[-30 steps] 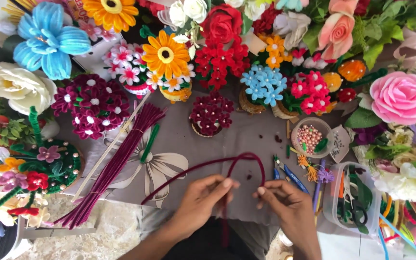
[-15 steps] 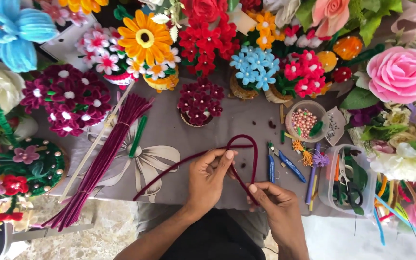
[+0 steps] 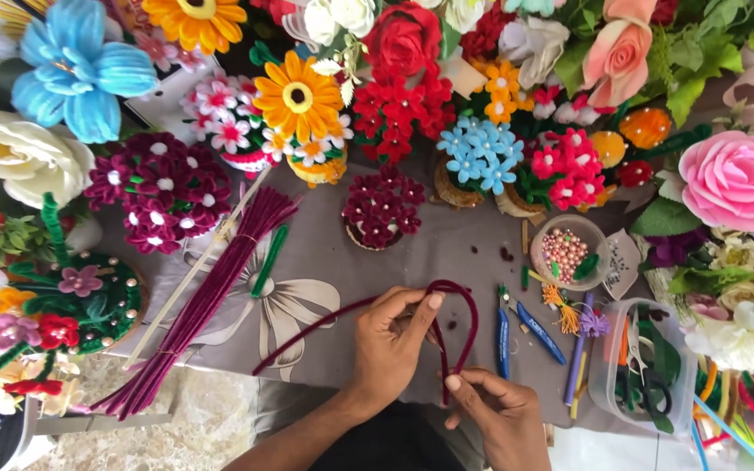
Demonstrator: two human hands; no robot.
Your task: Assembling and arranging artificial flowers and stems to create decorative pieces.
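Being bent into a narrow loop, a maroon pipe cleaner (image 3: 460,301) is being held between both hands over the grey flower-printed cloth (image 3: 307,262). The left hand (image 3: 390,344) is pinching the stem just below the bend, its thumb and forefinger pressed together on it, while the long free end is trailing out to the left of those fingers. The right hand (image 3: 503,410) is pinching the loop's other leg lower down, fingertips closed on it. Compared with a second ago, the wide shallow arch is being drawn tight: the hands are now nearly touching and the two legs are being brought almost parallel, which suggests a petal-like shape is being formed. Beyond the left fingers a bundle of maroon pipe cleaners (image 3: 211,292) is lying diagonally; just to the right of the right fingers blue pens (image 3: 525,327) are lying, with a small bowl of pink beads (image 3: 566,251) and a clear tub holding scissors (image 3: 643,379) further out.
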